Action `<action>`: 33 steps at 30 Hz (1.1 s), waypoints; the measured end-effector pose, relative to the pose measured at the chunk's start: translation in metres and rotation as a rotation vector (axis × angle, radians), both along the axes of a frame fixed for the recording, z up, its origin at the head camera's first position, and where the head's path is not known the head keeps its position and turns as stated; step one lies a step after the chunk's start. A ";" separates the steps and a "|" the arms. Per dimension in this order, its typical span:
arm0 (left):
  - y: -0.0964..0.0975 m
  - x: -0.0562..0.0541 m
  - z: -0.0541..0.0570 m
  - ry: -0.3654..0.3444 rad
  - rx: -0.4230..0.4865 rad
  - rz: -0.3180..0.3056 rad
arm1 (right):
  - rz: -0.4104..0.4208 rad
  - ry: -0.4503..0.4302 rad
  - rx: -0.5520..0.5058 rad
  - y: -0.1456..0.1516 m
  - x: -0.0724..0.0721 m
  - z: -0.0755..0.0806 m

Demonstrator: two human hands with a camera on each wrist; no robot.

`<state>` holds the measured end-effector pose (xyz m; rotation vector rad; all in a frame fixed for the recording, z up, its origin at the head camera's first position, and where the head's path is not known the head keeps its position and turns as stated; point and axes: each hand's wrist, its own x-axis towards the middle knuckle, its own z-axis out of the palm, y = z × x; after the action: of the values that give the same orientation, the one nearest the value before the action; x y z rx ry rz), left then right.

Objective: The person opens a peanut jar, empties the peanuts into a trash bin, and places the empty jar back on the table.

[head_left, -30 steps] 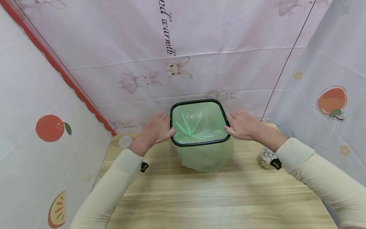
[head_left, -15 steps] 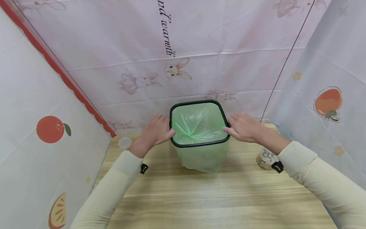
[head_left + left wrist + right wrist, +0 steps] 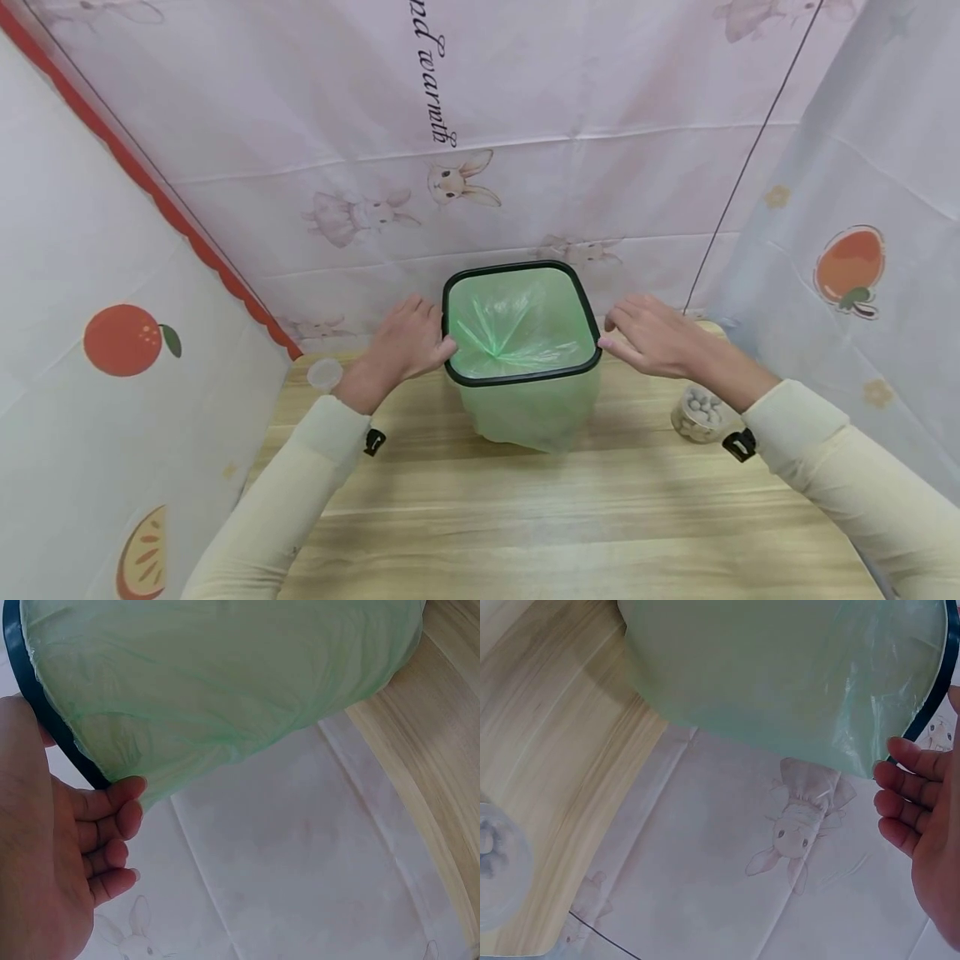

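Left grip (image 3: 408, 337) pinched rim (image 3: 483, 382), nine o'clock; right grip (image 3: 652, 337) lay slack, three o'clock; liner (image 3: 532, 417) seemingly being fitted; next likely needed smoothing.

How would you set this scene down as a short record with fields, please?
Centre: black rim with a green bag showing inside it and hanging below it
Left hand: grips the left side of the rim, thumb over the top
Right hand: beside the rim's right side, thumb tip at its edge; contact unclear
Surface: wooden tabletop
Far left on the surface: small translucent round item
Right on the surface: clear container of pale round pieces
Behind: printed fabric backdrop
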<state>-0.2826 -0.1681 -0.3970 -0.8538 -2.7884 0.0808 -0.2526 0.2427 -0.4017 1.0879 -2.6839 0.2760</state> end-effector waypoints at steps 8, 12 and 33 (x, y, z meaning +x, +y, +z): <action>-0.003 0.002 0.000 0.034 0.023 -0.023 | -0.015 0.003 -0.025 0.016 0.006 -0.007; -0.004 0.003 0.001 0.026 0.026 -0.015 | -0.052 -0.009 -0.024 0.026 0.008 -0.013; -0.002 -0.001 -0.002 0.040 0.019 -0.030 | -0.278 -0.189 -0.039 0.082 0.038 -0.072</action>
<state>-0.2837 -0.1701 -0.3987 -0.8792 -2.7339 0.0659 -0.2142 0.3250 -0.4734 0.6952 -2.9385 0.3948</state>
